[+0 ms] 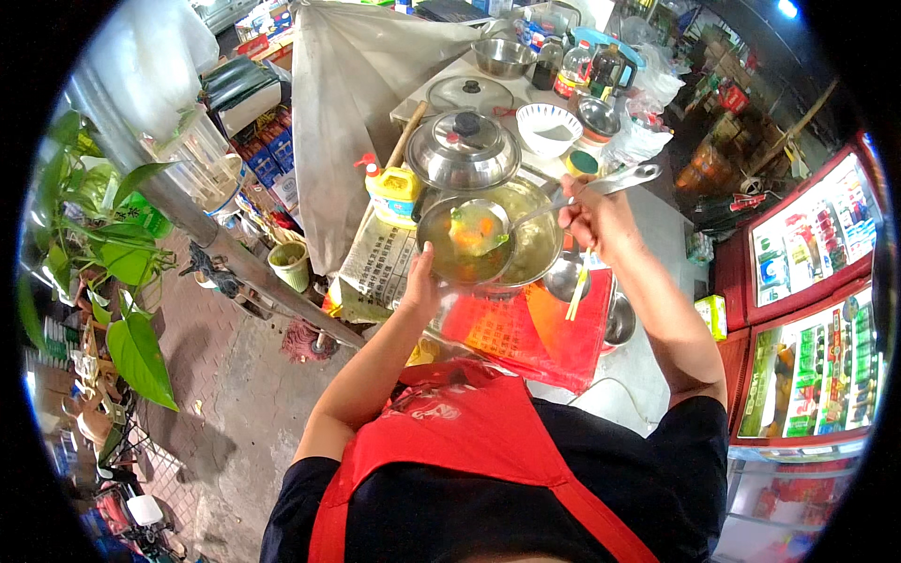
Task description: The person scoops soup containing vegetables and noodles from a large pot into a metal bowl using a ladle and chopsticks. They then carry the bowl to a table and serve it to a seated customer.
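Observation:
My right hand [595, 218] is closed around the handle of a metal ladle [524, 219], whose bowl holds broth with orange and green pieces. The ladle's bowl is over a steel bowl [461, 271] of similar soup. At that bowl's near left rim, my left hand [420, 281] grips it, thumb up along the edge. Behind and to the right of the bowl is a wide metal pot [552, 246] of pale, cloudy liquid, partly hidden by the bowl. A domed steel lid [464, 149] with a black knob lies just beyond the pot.
A yellow jug [393, 195] stands left of the pot. Chopsticks [578, 285] lie across a small metal bowl [562, 276] at the right. Beyond are a white bowl [549, 130], a flat lid [470, 95] and bottles [574, 69]. A slanting metal pole [239, 271] runs at the left.

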`<action>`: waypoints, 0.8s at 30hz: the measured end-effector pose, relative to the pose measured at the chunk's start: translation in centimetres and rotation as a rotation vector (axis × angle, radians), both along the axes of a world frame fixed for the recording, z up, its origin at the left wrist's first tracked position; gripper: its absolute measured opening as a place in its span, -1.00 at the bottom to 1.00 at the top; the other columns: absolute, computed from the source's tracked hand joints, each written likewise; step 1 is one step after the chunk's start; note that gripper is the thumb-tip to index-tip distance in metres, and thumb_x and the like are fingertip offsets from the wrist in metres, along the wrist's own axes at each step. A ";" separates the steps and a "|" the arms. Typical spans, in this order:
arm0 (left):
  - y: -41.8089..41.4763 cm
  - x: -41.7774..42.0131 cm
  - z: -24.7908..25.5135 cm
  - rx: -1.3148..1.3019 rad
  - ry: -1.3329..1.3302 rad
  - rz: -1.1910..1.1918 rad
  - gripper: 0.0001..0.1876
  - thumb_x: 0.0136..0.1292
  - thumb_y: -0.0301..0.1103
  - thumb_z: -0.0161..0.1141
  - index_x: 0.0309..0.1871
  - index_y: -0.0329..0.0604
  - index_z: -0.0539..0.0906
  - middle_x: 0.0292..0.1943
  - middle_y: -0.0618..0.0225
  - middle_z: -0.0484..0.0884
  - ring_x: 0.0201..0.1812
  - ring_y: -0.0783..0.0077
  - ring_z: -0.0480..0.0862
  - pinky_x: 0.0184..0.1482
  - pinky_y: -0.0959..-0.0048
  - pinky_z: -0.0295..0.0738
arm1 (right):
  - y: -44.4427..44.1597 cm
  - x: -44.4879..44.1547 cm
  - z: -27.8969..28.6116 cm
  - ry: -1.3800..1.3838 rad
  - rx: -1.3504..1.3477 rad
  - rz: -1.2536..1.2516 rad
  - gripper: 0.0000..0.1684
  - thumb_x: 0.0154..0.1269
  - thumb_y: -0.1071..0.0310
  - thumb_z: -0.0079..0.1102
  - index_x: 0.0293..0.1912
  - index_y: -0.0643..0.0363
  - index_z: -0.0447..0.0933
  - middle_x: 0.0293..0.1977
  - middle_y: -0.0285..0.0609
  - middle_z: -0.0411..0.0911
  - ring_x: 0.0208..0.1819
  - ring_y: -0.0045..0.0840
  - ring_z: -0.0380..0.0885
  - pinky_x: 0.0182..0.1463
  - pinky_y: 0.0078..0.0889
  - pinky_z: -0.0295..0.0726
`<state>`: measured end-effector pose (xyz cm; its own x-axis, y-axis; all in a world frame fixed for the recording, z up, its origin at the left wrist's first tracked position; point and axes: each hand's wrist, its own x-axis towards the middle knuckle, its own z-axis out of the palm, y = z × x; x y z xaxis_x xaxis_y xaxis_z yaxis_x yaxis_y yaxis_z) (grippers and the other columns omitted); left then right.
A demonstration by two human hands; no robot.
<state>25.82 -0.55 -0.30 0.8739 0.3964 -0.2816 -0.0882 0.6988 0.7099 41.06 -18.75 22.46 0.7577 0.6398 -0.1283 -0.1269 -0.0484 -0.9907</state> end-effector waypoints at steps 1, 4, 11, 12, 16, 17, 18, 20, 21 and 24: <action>-0.1 0.1 0.4 0.015 -0.019 -0.017 -0.29 0.24 0.30 -0.15 0.32 0.04 0.18 0.23 0.29 0.35 0.18 0.29 0.43 0.07 0.14 0.44 | 0.1 -0.5 -0.6 -0.054 0.002 0.035 -0.71 0.23 0.23 0.19 -0.31 0.28 0.40 -0.69 -0.14 0.45 -0.87 -0.75 0.16 -0.81 -0.69 0.03; -0.2 0.0 1.3 0.044 -0.042 -0.035 -0.28 0.22 0.32 -0.14 0.31 0.06 0.19 0.23 0.30 0.36 0.18 0.30 0.43 0.05 0.17 0.43 | -0.4 -2.6 -2.7 -0.340 -0.109 0.118 -0.80 0.24 0.25 0.18 -0.33 0.17 0.44 -0.60 -0.28 0.50 -0.72 -0.74 0.30 -0.69 -0.62 0.20; 0.3 -0.4 1.4 0.083 0.008 0.037 -0.22 0.15 0.37 -0.10 0.31 0.06 0.21 0.20 0.31 0.39 0.17 0.31 0.44 0.03 0.19 0.42 | -3.9 -4.3 -2.8 -1.556 -0.284 0.728 -0.80 0.00 0.43 0.29 -0.32 0.08 0.48 -0.52 -0.21 0.45 -0.48 -0.42 0.51 -0.50 -0.43 0.44; 0.6 -0.5 1.2 0.088 0.014 0.052 -0.21 0.14 0.38 -0.10 0.31 0.05 0.21 0.20 0.30 0.39 0.17 0.30 0.44 0.02 0.20 0.43 | -3.9 -4.4 -2.9 -1.574 -0.220 0.715 -0.83 0.04 0.46 0.26 -0.33 0.12 0.46 -0.52 -0.20 0.46 -0.52 -0.41 0.48 -0.48 -0.44 0.44; 0.5 -0.9 2.8 0.101 -0.097 -0.027 -0.20 0.15 0.37 -0.10 0.32 0.01 0.18 0.22 0.27 0.36 0.16 0.23 0.45 0.03 0.20 0.45 | -4.2 -3.7 -4.2 -0.924 0.185 0.396 -0.86 0.16 0.39 0.18 -0.36 0.20 0.41 -0.51 -0.18 0.49 -0.60 -0.47 0.37 -0.53 -0.47 0.37; 0.6 -1.2 3.1 0.101 -0.109 -0.029 -0.20 0.16 0.36 -0.11 0.32 0.01 0.18 0.23 0.26 0.36 0.16 0.21 0.45 0.04 0.19 0.46 | -4.2 -3.4 -4.3 -0.684 0.205 0.246 -0.86 0.21 0.35 0.14 -0.33 0.19 0.40 -0.52 -0.18 0.50 -0.62 -0.53 0.34 -0.55 -0.52 0.32; 0.7 -1.5 3.1 0.100 -0.121 -0.029 -0.20 0.17 0.35 -0.11 0.33 0.00 0.17 0.23 0.25 0.36 0.16 0.19 0.46 0.04 0.18 0.46 | -4.2 -3.0 -4.4 -0.444 0.222 0.099 -0.85 0.26 0.31 0.10 -0.31 0.18 0.39 -0.53 -0.17 0.51 -0.64 -0.59 0.31 -0.58 -0.58 0.28; 0.8 -1.5 2.5 0.079 -0.088 0.039 -0.22 0.19 0.34 -0.14 0.34 0.00 0.16 0.23 0.24 0.36 0.16 0.18 0.46 0.08 0.15 0.45 | -4.3 -1.4 -4.6 -0.133 0.305 -0.117 -0.82 0.33 0.24 0.03 -0.26 0.15 0.38 -0.55 -0.18 0.51 -0.68 -0.70 0.25 -0.62 -0.68 0.18; 0.9 -1.6 2.2 0.069 -0.073 0.073 -0.22 0.21 0.33 -0.15 0.34 0.00 0.15 0.23 0.24 0.36 0.16 0.17 0.46 0.09 0.13 0.44 | -4.5 -0.1 -5.0 -0.062 0.374 -0.184 -0.81 0.35 0.21 0.01 -0.23 0.13 0.37 -0.56 -0.18 0.51 -0.70 -0.74 0.22 -0.64 -0.73 0.12; 1.1 -2.1 2.0 0.073 -0.088 0.055 -0.24 0.23 0.32 -0.18 0.35 0.01 0.13 0.24 0.22 0.34 0.18 0.14 0.44 0.10 0.12 0.45 | -4.8 2.0 -7.4 -0.139 0.179 -0.285 -0.81 0.30 0.23 0.10 -0.26 0.15 0.39 -0.57 -0.19 0.50 -0.72 -0.74 0.23 -0.67 -0.70 0.13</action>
<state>23.72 0.59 1.69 0.8704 0.4608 -0.1734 -0.1889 0.6377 0.7468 43.07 -23.52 15.05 0.9112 0.4034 0.0829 0.0258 0.1451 -0.9891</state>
